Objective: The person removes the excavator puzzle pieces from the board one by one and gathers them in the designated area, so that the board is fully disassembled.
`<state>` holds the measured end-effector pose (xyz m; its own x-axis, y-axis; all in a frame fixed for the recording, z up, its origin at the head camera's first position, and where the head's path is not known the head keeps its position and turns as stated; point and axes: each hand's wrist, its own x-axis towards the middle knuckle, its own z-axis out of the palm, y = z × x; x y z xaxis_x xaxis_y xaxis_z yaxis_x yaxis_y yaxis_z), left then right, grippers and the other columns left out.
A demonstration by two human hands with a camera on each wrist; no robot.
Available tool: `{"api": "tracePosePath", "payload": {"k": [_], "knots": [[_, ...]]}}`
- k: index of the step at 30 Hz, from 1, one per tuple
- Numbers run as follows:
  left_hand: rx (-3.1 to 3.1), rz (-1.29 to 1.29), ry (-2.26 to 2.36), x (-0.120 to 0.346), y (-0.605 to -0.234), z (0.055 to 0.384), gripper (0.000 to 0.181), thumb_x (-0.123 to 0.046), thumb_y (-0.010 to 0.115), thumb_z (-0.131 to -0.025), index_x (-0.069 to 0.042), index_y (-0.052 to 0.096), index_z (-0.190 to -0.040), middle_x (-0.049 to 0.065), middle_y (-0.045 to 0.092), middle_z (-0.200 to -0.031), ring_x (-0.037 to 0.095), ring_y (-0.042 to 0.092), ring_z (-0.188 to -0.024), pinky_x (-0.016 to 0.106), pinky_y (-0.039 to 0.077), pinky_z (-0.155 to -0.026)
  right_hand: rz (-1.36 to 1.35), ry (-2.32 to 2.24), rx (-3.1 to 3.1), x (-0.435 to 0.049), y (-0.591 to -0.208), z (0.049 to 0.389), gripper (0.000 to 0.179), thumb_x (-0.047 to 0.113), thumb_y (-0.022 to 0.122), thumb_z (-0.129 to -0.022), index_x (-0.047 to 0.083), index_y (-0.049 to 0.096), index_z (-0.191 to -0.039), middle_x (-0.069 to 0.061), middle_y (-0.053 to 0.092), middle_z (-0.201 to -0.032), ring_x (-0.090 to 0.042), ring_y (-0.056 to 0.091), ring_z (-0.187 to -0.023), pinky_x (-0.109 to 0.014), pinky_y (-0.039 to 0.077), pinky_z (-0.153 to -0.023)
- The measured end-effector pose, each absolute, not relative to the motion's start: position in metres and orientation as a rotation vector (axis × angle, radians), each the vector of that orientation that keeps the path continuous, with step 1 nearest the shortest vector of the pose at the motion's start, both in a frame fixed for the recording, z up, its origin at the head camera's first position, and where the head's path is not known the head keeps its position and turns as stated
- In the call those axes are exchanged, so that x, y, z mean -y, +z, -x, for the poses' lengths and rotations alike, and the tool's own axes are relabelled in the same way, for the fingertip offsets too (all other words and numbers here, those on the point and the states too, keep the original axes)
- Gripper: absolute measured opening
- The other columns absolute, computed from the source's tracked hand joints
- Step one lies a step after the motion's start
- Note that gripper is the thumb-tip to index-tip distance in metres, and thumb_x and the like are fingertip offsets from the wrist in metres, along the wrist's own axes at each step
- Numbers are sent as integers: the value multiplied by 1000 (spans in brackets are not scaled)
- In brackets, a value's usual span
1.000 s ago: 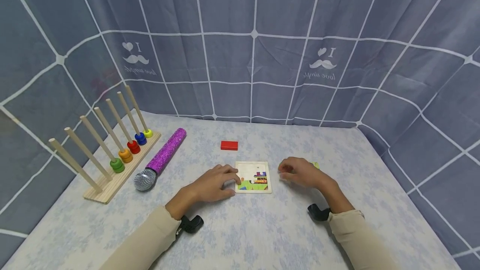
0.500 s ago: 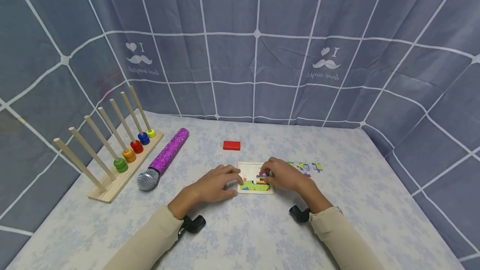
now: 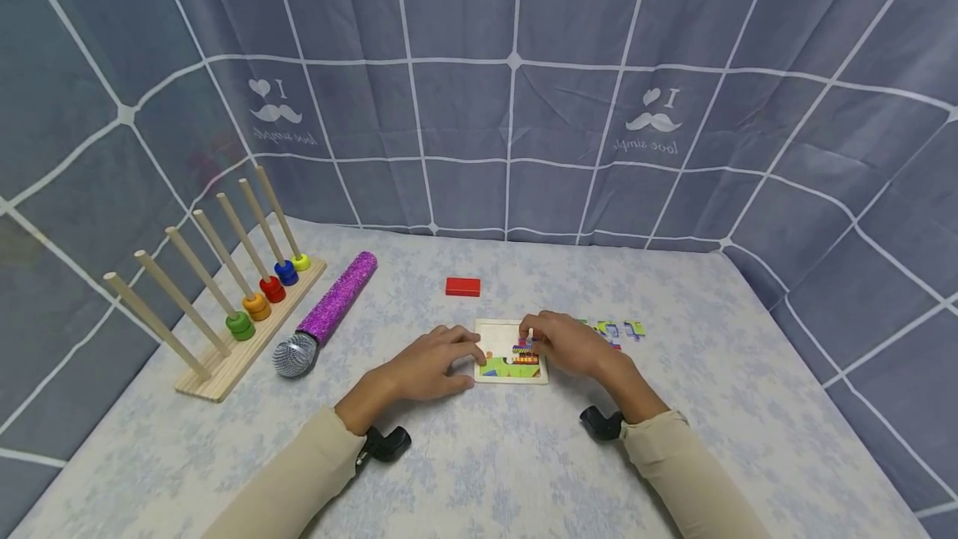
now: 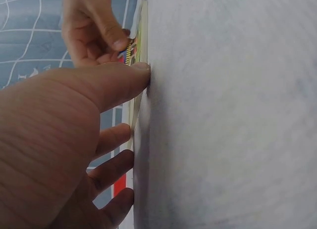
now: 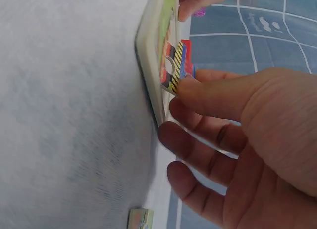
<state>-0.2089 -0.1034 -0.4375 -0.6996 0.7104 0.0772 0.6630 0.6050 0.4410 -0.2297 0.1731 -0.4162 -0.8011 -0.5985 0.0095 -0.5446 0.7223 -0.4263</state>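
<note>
A shallow wooden puzzle tray (image 3: 496, 331) lies on the table between the hands, partly filled with colourful pieces along its near side. My left hand (image 3: 428, 366) rests at the tray's left edge, fingertips touching the frame and the fingers loosely spread. Over the tray's right part, my right hand (image 3: 572, 345) pinches a puzzle piece (image 5: 184, 61) between thumb and index finger. That piece has yellow-black stripes with red and blue, and stands tilted at the pieces inside. Loose puzzle pieces (image 3: 632, 328) lie beyond the right hand, some hidden behind it.
A red block (image 3: 462, 287) lies behind the tray. To the left are a purple glittery microphone (image 3: 337, 299) and a wooden peg stand (image 3: 202, 381) with coloured rings. A grey gridded curtain (image 3: 464, 115) surrounds the back and sides of the table.
My right hand has moved left from beside the loose pieces to over the tray, bringing a puzzle piece, and has stayed there since. My left hand keeps its place at the tray.
</note>
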Motion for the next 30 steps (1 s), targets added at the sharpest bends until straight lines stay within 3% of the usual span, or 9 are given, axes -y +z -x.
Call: {"api": "tracePosePath", "payload": {"k": [9, 18, 25, 30], "knots": [[-2711, -1145, 670, 104, -438, 210, 25, -25, 72, -95, -22, 68, -120, 7, 52, -144, 28, 48, -126, 49, 40, -101, 844, -1046, -2715, -194, -410, 237, 5, 8, 65, -99, 12, 68, -102, 3, 64, -94, -17, 58, -85, -37, 48, -73], [-2696, -1130, 667, 102, -439, 211, 26, -27, 72, -95, -24, 68, -121, 5, 51, -145, 27, 46, -129, 50, 39, -103, 632, -1176, -2680, -264, -412, 239, 5, 9, 64, -100, 6, 66, -97, -6, 65, -96, -25, 61, -84, -37, 50, -69], [-2693, -1133, 672, 101, -440, 211, 26, -27, 72, -95, -24, 68, -121, 5, 51, -145, 27, 46, -129, 50, 39, -103, 408, -1215, -2582, -336, -412, 228, 6, 2, 60, -100, -4, 63, -101, -9, 59, -88, -18, 54, -72, -30, 48, -62], [-2699, -1115, 682, 102, -439, 211, 26, -26, 72, -95, -24, 68, -121, 6, 51, -145, 28, 46, -129, 50, 38, -103, 476, -1152, -2591, -355, -421, 229, 5, 1, 62, -99, -4, 64, -99, -6, 61, -83, -14, 52, -69, -29, 45, -61]]}}
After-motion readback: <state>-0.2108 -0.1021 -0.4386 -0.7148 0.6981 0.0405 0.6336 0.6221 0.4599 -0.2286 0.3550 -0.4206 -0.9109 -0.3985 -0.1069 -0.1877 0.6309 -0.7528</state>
